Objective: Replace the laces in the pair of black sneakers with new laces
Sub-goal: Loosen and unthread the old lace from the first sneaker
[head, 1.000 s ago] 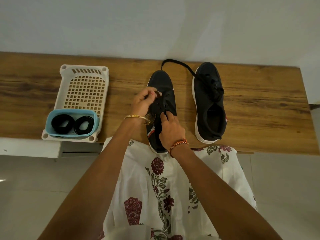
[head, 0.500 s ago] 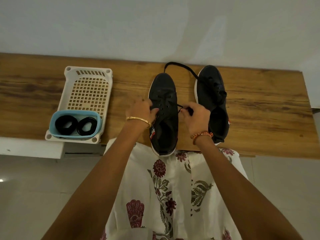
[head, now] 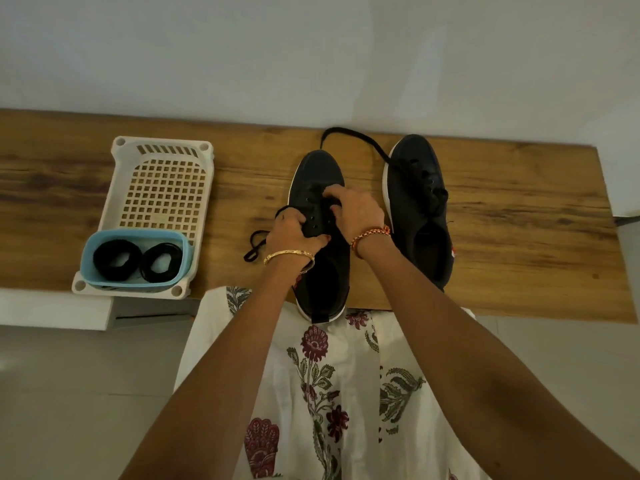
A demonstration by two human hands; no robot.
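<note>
Right hand (head: 356, 211) moved over sneaker (head: 318, 237), hiding eyelets.

Left sneaker (head: 317, 174), black, toe away, its lace (head: 258, 242) trailing left on the desk (head: 519, 220); right sneaker (head: 415, 202) alongside, laced; two coiled new laces (head: 135, 259) in tub (head: 136, 233).

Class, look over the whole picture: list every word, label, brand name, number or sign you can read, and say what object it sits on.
None can be read.
Left sneaker: a small red and white mark on its side, by the left hand, is too small to read.
Right sneaker: a similar red mark at its outer edge is also unreadable.
White basket and blue tub: no text visible.
</note>
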